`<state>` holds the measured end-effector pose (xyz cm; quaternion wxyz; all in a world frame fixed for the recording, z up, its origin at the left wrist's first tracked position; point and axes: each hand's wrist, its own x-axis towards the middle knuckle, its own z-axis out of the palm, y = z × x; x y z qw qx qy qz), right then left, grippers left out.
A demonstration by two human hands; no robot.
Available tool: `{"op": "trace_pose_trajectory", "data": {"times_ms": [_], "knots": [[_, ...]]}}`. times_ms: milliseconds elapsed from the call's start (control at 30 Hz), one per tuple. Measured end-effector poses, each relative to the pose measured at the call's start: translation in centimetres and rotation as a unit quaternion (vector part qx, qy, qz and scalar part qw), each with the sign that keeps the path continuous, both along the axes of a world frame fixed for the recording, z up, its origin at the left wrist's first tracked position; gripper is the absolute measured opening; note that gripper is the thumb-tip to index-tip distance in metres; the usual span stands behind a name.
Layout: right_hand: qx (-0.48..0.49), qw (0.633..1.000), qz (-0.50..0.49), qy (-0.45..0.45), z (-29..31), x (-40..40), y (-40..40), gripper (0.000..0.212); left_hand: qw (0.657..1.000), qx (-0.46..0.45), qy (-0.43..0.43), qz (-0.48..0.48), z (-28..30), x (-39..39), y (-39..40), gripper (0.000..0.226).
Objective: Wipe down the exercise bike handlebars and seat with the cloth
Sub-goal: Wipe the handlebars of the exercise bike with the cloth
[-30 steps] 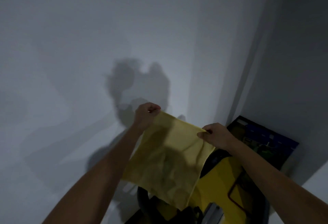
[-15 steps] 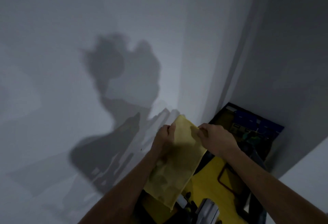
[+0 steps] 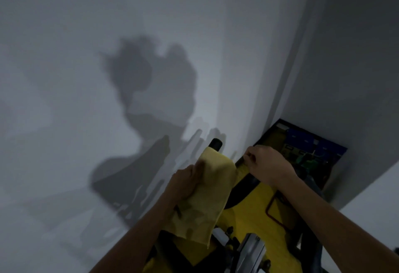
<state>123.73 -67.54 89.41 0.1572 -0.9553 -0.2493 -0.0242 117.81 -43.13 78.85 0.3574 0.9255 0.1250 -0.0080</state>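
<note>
The yellow cloth (image 3: pixel 212 188) is draped over a black handlebar end (image 3: pixel 216 144) of the yellow exercise bike (image 3: pixel 250 214). My left hand (image 3: pixel 185 181) grips the cloth's left side and presses it against the bar. My right hand (image 3: pixel 266 165) has its fingers curled and pinches the cloth's right corner, just above a dark part of the bike. The cloth hangs down over the front of the bike and hides most of the handlebar. The seat is out of view.
White walls close in at the left and ahead, with my shadow on them. A dark picture board (image 3: pixel 311 149) leans in the corner behind the bike. A silver post (image 3: pixel 251 249) rises from the bike at the bottom.
Both hands have dropped toward the bike and come closer together. The cloth, held spread in the air before, is now folded over the handlebar end.
</note>
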Motion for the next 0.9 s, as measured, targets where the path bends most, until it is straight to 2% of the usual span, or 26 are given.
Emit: {"op": "trace_pose_trajectory", "data": {"times_ms": [67, 167, 233, 333, 367, 433, 500, 567, 633, 700, 767, 833, 867, 900], "knots": [[-0.027, 1.000, 0.005, 0.000, 0.0, -0.1, 0.0, 0.029, 0.999, 0.003, 0.036, 0.005, -0.5, -1.4, 0.9, 0.084], [-0.105, 0.994, 0.018, -0.001, 0.0, -0.2, 0.1, 0.037, 0.997, 0.040, 0.059, 0.015, -1.9, -3.7, 3.0, 0.071], [-0.125, 0.992, 0.035, 0.005, 0.1, -0.3, 0.1, 0.042, 0.996, 0.049, 0.065, 0.035, -2.6, -5.4, 4.2, 0.061], [-0.158, 0.987, 0.040, 0.005, 0.4, -0.3, -0.5, 0.054, 0.992, 0.102, 0.070, -0.016, -2.9, -7.9, 4.7, 0.059], [-0.181, 0.983, 0.034, -0.008, 0.5, -0.4, -0.9, 0.060, 0.991, 0.105, 0.075, -0.027, -3.1, -8.2, 4.6, 0.062], [-0.219, 0.975, 0.020, -0.037, 0.4, -0.4, -1.7, 0.067, 0.996, 0.042, 0.071, 0.016, -2.6, -8.1, 3.7, 0.071], [-0.225, 0.973, 0.017, -0.042, 0.4, -0.5, -2.2, 0.065, 0.996, 0.061, 0.043, 0.055, -2.0, -6.6, 2.7, 0.057], [-0.220, 0.975, 0.018, -0.034, 0.4, -0.6, -2.2, 0.063, 0.994, 0.093, 0.034, 0.038, -1.9, -4.5, 1.2, 0.039], [-0.216, 0.976, 0.017, -0.036, 0.4, -0.8, -2.0, 0.062, 0.988, 0.136, 0.034, 0.058, -1.6, -2.1, -0.5, 0.034], [-0.213, 0.976, 0.016, -0.044, 0.3, -0.8, -1.8, 0.061, 0.991, 0.089, 0.012, 0.094, -0.8, 0.3, -2.0, 0.039], [-0.213, 0.976, 0.016, -0.043, 0.2, -0.7, -1.9, 0.061, 0.991, -0.005, -0.071, 0.111, 0.8, 2.1, -3.3, 0.045], [-0.210, 0.977, 0.011, -0.036, 0.1, -0.8, -1.9, 0.061, 0.982, -0.089, -0.147, 0.080, 2.3, 3.7, -3.9, 0.036], [-0.207, 0.978, 0.008, -0.034, 0.1, -0.8, -1.9, 0.061, 0.979, -0.080, -0.174, 0.070, 2.5, 5.0, -3.8, 0.033], [-0.204, 0.978, 0.007, -0.034, 0.1, -0.7, -1.9, 0.061, 0.978, -0.114, -0.163, 0.067, 2.6, 6.4, -3.7, 0.036]]}}
